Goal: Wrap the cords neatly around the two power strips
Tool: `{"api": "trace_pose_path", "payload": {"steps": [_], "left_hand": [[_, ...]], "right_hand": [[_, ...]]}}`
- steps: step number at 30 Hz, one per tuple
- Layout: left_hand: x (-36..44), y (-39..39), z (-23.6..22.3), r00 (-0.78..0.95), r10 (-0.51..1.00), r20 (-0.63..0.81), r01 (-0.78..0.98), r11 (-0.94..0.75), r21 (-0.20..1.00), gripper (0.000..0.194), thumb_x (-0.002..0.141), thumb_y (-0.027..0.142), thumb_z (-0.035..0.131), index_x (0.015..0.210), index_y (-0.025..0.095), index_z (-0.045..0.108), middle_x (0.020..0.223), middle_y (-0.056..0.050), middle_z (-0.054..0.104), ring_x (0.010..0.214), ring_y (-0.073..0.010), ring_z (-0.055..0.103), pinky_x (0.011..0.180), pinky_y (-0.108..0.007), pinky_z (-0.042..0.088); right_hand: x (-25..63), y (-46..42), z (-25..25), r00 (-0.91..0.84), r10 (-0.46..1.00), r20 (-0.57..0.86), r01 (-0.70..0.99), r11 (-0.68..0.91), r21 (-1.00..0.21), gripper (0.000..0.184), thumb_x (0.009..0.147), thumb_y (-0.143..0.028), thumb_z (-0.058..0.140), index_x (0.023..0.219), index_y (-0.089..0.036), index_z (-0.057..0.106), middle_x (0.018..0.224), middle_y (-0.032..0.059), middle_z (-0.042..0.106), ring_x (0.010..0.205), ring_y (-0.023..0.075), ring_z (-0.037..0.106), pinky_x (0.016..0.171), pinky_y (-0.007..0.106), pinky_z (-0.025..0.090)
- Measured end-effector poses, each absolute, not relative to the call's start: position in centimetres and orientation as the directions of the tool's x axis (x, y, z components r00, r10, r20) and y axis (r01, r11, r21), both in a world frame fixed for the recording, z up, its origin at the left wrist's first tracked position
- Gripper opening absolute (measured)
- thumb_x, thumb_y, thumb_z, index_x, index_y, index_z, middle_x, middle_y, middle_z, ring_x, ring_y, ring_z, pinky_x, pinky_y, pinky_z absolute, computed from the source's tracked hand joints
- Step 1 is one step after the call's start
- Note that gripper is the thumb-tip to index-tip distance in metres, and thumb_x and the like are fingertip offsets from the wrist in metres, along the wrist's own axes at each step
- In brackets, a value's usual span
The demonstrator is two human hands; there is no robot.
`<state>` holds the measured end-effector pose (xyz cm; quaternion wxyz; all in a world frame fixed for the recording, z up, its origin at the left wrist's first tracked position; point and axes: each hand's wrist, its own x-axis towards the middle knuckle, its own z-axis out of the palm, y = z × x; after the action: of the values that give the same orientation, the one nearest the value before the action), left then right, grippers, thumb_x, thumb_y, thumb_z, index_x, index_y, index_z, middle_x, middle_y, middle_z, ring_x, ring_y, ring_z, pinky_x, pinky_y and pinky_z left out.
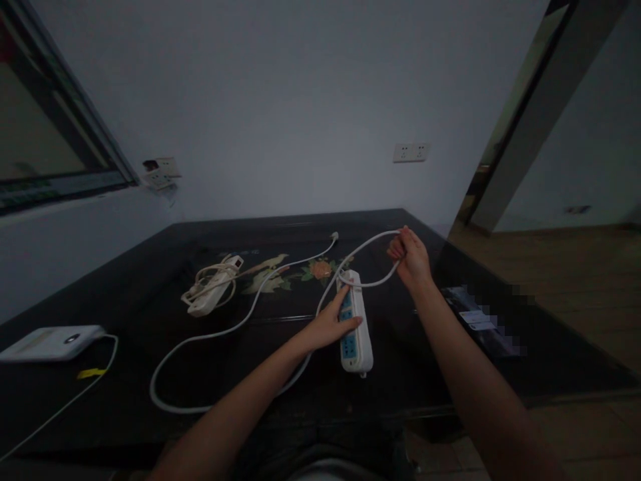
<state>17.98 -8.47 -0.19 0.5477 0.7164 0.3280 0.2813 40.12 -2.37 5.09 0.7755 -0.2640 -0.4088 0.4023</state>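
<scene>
A white power strip (356, 334) with blue sockets lies on the black table (150, 307). My left hand (331, 323) rests on it, fingers stretched flat across its upper half. My right hand (411, 257) is raised just past the strip and is closed on a bend of the strip's white cable (240, 324). From that hand the cable loops back to the strip's far end and also runs in a long curve over the table to its plug (334, 235) near the back.
A second white power strip (213, 288) with its cord coiled round it lies to the left. A flat white device (53, 342) with a thin cable sits at the left edge. Wall sockets (411, 152) are on the back wall. A dark flat object (481, 321) lies on the right.
</scene>
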Motion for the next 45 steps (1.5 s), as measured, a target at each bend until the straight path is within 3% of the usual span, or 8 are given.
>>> {"api": "trace_pose_path", "payload": {"steps": [6,12,17,21,26,31,37,45], "left_hand": [[16.9,-9.3,0.6,0.507,0.858,-0.080,-0.007,0.097,0.995,0.102,0.073,0.035,0.072,0.151,0.025,0.008,0.136,-0.015,0.051,0.113,-0.0266,0.057,0.095,-0.041,0.045],[15.9,-9.1,0.8,0.478,0.850,-0.223,-0.129,0.318,0.939,0.056,0.066,0.037,0.077,0.114,0.014,0.058,0.098,-0.009,0.068,0.079,-0.0183,0.065,0.069,-0.027,0.050],[15.4,-9.5,1.7,0.507,0.824,-0.255,-0.229,0.414,0.881,0.060,0.068,0.031,0.076,0.121,0.020,0.050,0.107,-0.010,0.067,0.076,-0.0186,0.068,0.068,-0.029,0.052],[14.6,-10.6,2.6,0.577,0.794,-0.191,-0.205,0.368,0.907,0.072,0.066,0.027,0.079,0.129,0.019,0.045,0.106,-0.012,0.067,0.070,-0.0183,0.068,0.065,-0.030,0.053],[12.6,-13.6,2.8,0.584,0.798,-0.152,-0.144,0.286,0.947,0.078,0.065,0.022,0.081,0.132,0.022,0.042,0.100,-0.008,0.068,0.070,-0.0173,0.068,0.065,-0.029,0.052],[11.2,-16.2,3.3,0.454,0.891,-0.012,-0.320,0.176,0.931,0.069,0.067,0.023,0.081,0.124,0.024,0.042,0.102,-0.008,0.068,0.081,-0.0210,0.068,0.075,-0.039,0.056],[10.3,-16.7,5.8,0.232,0.971,0.052,-0.503,0.074,0.861,0.068,0.071,0.034,0.077,0.128,0.026,0.040,0.093,-0.007,0.069,0.084,-0.0247,0.068,0.074,-0.041,0.057],[9.1,-15.9,6.5,0.040,0.993,0.114,-0.541,-0.075,0.837,0.067,0.075,0.060,0.064,0.127,0.023,0.042,0.100,-0.009,0.067,0.086,-0.0264,0.067,0.073,-0.040,0.056]], "right_hand": [[39.3,-3.4,6.1,0.290,0.851,0.438,-0.439,0.525,-0.729,0.035,0.069,-0.044,0.077,0.070,-0.021,0.051,0.046,-0.0107,0.030,0.040,0.0048,0.027,0.038,0.017,0.026],[38.5,-3.9,6.6,0.294,0.843,0.451,-0.376,0.536,-0.756,0.035,0.075,-0.049,0.071,0.072,-0.022,0.050,0.044,-0.0107,0.032,0.038,0.0054,0.029,0.037,0.018,0.025],[37.9,-4.1,6.7,0.342,0.858,0.383,-0.426,0.505,-0.750,0.030,0.074,-0.045,0.071,0.074,-0.022,0.054,0.041,-0.0097,0.040,0.035,0.0052,0.030,0.036,0.018,0.025],[37.3,-5.3,6.9,0.360,0.888,0.285,-0.515,0.444,-0.733,0.021,0.076,-0.036,0.068,0.091,-0.022,0.061,0.061,-0.0034,0.064,0.039,0.0054,0.041,0.040,0.018,0.035],[36.4,-8.4,7.4,0.338,0.870,0.360,-0.462,0.487,-0.741,0.018,0.082,-0.036,0.061,0.099,-0.029,0.062,0.111,0.0027,0.069,0.077,0.0117,0.064,0.064,0.024,0.052],[34.9,-11.7,7.9,0.296,0.834,0.466,-0.380,0.550,-0.744,0.023,0.087,-0.050,0.053,0.105,-0.036,0.059,0.132,0.0017,0.057,0.115,0.0197,0.056,0.083,0.036,0.053],[33.7,-14.6,6.6,0.099,0.833,0.544,0.105,0.535,-0.839,0.030,0.090,-0.050,0.049,0.109,-0.031,0.061,0.123,0.0086,0.061,0.107,0.0245,0.061,0.079,0.039,0.055],[31.8,-17.8,2.9,-0.239,0.874,0.423,0.736,0.447,-0.509,0.022,0.083,-0.034,0.059,0.101,-0.030,0.070,0.090,0.0061,0.071,0.080,0.0242,0.070,0.066,0.034,0.056]]}}
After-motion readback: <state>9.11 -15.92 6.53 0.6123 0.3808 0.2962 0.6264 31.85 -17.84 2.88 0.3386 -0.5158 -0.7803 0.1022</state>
